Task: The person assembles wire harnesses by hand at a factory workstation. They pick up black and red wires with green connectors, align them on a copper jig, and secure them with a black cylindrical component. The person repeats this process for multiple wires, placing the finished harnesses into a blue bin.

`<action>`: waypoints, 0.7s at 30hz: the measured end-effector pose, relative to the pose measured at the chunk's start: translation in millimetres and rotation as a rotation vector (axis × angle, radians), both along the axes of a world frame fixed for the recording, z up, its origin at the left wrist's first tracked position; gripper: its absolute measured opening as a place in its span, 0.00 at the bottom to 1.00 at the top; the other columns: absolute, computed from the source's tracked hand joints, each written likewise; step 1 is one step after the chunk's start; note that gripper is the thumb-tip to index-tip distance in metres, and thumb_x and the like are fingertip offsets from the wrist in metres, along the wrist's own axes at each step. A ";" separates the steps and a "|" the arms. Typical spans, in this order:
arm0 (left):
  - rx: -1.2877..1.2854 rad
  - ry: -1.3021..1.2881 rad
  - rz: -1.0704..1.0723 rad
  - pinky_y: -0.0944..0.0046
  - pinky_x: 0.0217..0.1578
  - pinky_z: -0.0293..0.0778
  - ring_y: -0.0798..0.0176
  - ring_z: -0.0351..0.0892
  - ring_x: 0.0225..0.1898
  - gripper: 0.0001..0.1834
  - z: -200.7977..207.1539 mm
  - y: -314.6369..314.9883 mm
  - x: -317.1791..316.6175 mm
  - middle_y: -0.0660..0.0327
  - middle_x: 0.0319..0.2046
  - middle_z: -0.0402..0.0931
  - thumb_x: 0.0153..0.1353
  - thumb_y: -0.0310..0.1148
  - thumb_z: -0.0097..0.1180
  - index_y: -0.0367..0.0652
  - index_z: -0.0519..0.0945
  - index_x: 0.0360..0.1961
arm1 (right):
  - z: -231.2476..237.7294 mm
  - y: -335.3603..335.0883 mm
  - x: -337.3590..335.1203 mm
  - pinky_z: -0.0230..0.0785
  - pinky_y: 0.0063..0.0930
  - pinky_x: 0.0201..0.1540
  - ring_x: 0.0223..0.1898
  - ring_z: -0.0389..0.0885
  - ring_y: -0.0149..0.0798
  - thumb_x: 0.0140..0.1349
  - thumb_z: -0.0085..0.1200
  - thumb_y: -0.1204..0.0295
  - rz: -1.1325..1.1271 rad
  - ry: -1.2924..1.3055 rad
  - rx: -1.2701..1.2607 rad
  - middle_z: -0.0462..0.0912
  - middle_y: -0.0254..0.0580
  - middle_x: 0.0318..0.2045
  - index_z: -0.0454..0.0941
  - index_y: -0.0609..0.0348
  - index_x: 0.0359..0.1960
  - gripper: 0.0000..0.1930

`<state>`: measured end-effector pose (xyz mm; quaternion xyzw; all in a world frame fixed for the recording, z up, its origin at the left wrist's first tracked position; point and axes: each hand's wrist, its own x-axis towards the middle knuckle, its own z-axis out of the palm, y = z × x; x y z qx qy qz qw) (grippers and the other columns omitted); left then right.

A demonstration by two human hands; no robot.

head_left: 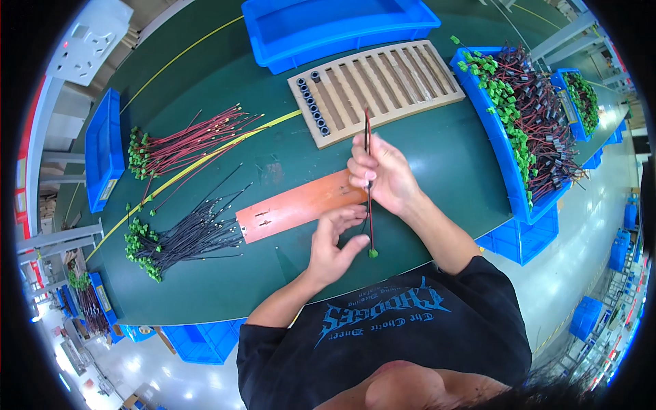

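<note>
My right hand (pixel 384 174) is closed around a thin red and black wire lead (pixel 371 229), held lengthwise over the table's near side. Its upper end sticks out past my fingers, and a small green connector (pixel 373 253) is at the lower end. Just left of the lead, my left hand (pixel 335 244) has thumb and fingers apart, the fingertips close beside the wires. Under my hands lies a flat orange board (pixel 294 206) with small slots. Left of it are a pile of black wires (pixel 198 229) and a pile of red wires (pixel 195 142), both with green connectors.
A slotted wooden rack (pixel 383 89) holds a row of dark round parts (pixel 313 106). Behind it stands a blue bin (pixel 335 31). At right, a blue tray (pixel 488 130) is heaped with wired leads (pixel 536 116). Another blue tray (pixel 104 150) sits at the left edge.
</note>
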<state>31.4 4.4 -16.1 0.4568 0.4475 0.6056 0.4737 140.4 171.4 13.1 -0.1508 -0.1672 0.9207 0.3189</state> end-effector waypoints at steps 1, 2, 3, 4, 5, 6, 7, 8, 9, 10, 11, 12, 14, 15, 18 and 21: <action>-0.041 -0.162 0.006 0.52 0.59 0.78 0.52 0.78 0.61 0.26 -2.6 2.7 -2.1 0.47 0.56 0.75 0.66 0.20 0.62 0.40 0.63 0.60 | -1.1 -5.5 0.0 0.64 0.27 0.33 0.28 0.66 0.29 0.80 0.45 0.57 0.060 -0.030 0.066 0.62 0.29 0.25 0.73 0.60 0.48 0.17; -0.081 -0.322 0.012 0.52 0.58 0.79 0.52 0.78 0.59 0.25 3.2 7.2 -3.3 0.48 0.52 0.75 0.67 0.19 0.60 0.41 0.61 0.59 | -1.5 -13.7 -3.1 0.65 0.28 0.35 0.29 0.68 0.31 0.80 0.45 0.57 0.070 -0.040 0.095 0.63 0.29 0.25 0.73 0.60 0.48 0.17; -0.106 -0.360 0.047 0.55 0.54 0.80 0.54 0.79 0.55 0.24 7.7 9.9 -2.9 0.49 0.51 0.75 0.69 0.20 0.59 0.42 0.61 0.59 | -1.4 -22.7 -6.7 0.66 0.29 0.36 0.30 0.69 0.32 0.80 0.44 0.57 0.080 -0.049 0.124 0.63 0.30 0.25 0.73 0.60 0.48 0.17; -0.131 -0.397 0.081 0.57 0.49 0.81 0.56 0.80 0.51 0.22 11.7 11.9 -1.7 0.50 0.50 0.75 0.70 0.21 0.58 0.42 0.60 0.58 | -1.3 -29.2 -10.3 0.67 0.29 0.37 0.31 0.70 0.33 0.81 0.43 0.57 0.089 -0.057 0.153 0.64 0.30 0.25 0.73 0.60 0.48 0.17; -0.152 -0.440 0.119 0.59 0.45 0.82 0.57 0.82 0.47 0.21 13.9 13.0 -2.0 0.51 0.49 0.75 0.71 0.22 0.57 0.42 0.60 0.58 | -1.1 -31.8 -11.6 0.69 0.28 0.37 0.33 0.73 0.33 0.81 0.43 0.57 0.105 -0.123 0.239 0.68 0.34 0.29 0.74 0.60 0.48 0.18; -0.196 -0.481 0.076 0.62 0.40 0.79 0.60 0.80 0.42 0.20 15.0 12.5 -6.5 0.52 0.48 0.75 0.73 0.25 0.56 0.42 0.61 0.59 | -1.0 -33.3 -10.8 0.71 0.27 0.37 0.34 0.76 0.32 0.81 0.42 0.57 0.120 -0.188 0.325 0.73 0.37 0.32 0.75 0.61 0.48 0.18; -0.240 -0.522 0.032 0.65 0.36 0.77 0.63 0.79 0.38 0.19 16.2 11.2 -12.5 0.52 0.47 0.76 0.74 0.27 0.55 0.42 0.62 0.60 | -1.0 -34.1 -9.4 0.73 0.26 0.37 0.35 0.78 0.32 0.81 0.42 0.57 0.133 -0.252 0.412 0.77 0.41 0.35 0.76 0.61 0.47 0.19; -0.280 -0.567 -0.016 0.68 0.32 0.74 0.67 0.78 0.33 0.19 16.7 11.9 -15.6 0.53 0.46 0.77 0.75 0.30 0.54 0.42 0.62 0.61 | -0.8 -33.6 -7.1 0.74 0.25 0.36 0.36 0.81 0.31 0.81 0.41 0.57 0.143 -0.320 0.503 0.82 0.44 0.39 0.77 0.61 0.47 0.19; -0.287 -0.477 -0.035 0.72 0.26 0.64 0.73 0.69 0.25 0.18 19.0 13.4 -16.4 0.58 0.38 0.78 0.78 0.37 0.51 0.39 0.68 0.62 | -0.3 -33.9 -6.9 0.76 0.24 0.36 0.37 0.84 0.31 0.82 0.40 0.57 0.152 -0.388 0.594 0.86 0.48 0.42 0.78 0.61 0.47 0.20; -0.309 -0.436 -0.028 0.73 0.26 0.63 0.74 0.67 0.25 0.18 16.9 11.1 -17.7 0.59 0.36 0.78 0.78 0.38 0.50 0.38 0.70 0.61 | 0.5 -35.2 -8.9 0.77 0.24 0.37 0.38 0.84 0.31 0.82 0.40 0.57 0.119 -0.420 0.630 0.87 0.47 0.41 0.78 0.62 0.48 0.20; -0.331 -0.397 -0.027 0.73 0.26 0.63 0.75 0.65 0.25 0.18 14.0 9.0 -18.6 0.59 0.34 0.78 0.79 0.39 0.50 0.37 0.71 0.61 | 1.4 -36.2 -10.1 0.77 0.24 0.37 0.38 0.84 0.31 0.82 0.40 0.58 0.082 -0.454 0.664 0.87 0.46 0.40 0.78 0.62 0.49 0.20; -0.354 -0.357 -0.026 0.73 0.26 0.62 0.75 0.63 0.25 0.19 12.4 7.3 -19.3 0.59 0.32 0.78 0.79 0.39 0.49 0.36 0.73 0.60 | 2.2 -36.3 -11.0 0.77 0.23 0.38 0.39 0.84 0.31 0.82 0.40 0.58 0.043 -0.489 0.697 0.87 0.45 0.39 0.79 0.63 0.50 0.20; -0.370 -0.225 0.019 0.73 0.26 0.62 0.77 0.62 0.25 0.19 14.5 6.1 -19.7 0.61 0.31 0.78 0.79 0.37 0.48 0.34 0.73 0.61 | -1.7 -32.3 -7.7 0.78 0.25 0.39 0.39 0.85 0.32 0.82 0.40 0.59 0.076 -0.490 0.606 0.87 0.45 0.38 0.79 0.64 0.51 0.20; -0.378 -0.159 0.041 0.74 0.26 0.61 0.77 0.61 0.25 0.19 16.1 5.9 -19.5 0.62 0.31 0.77 0.79 0.36 0.48 0.33 0.73 0.61 | -2.8 -30.5 -6.6 0.78 0.26 0.40 0.39 0.85 0.33 0.82 0.40 0.59 0.092 -0.491 0.560 0.87 0.45 0.38 0.79 0.64 0.52 0.20; -0.395 -0.141 0.008 0.74 0.27 0.62 0.78 0.61 0.25 0.18 14.5 4.6 -17.5 0.64 0.30 0.77 0.78 0.34 0.47 0.34 0.74 0.62 | 1.5 -28.8 -6.0 0.79 0.30 0.40 0.39 0.86 0.36 0.81 0.42 0.58 0.095 -0.414 0.423 0.86 0.44 0.35 0.79 0.64 0.50 0.20; -0.404 0.002 0.008 0.75 0.27 0.62 0.79 0.63 0.25 0.18 19.7 5.6 -15.4 0.66 0.28 0.76 0.78 0.33 0.47 0.35 0.76 0.61 | -2.3 -26.0 -4.5 0.79 0.33 0.40 0.38 0.86 0.40 0.80 0.43 0.57 0.104 -0.345 0.331 0.85 0.44 0.32 0.79 0.63 0.47 0.20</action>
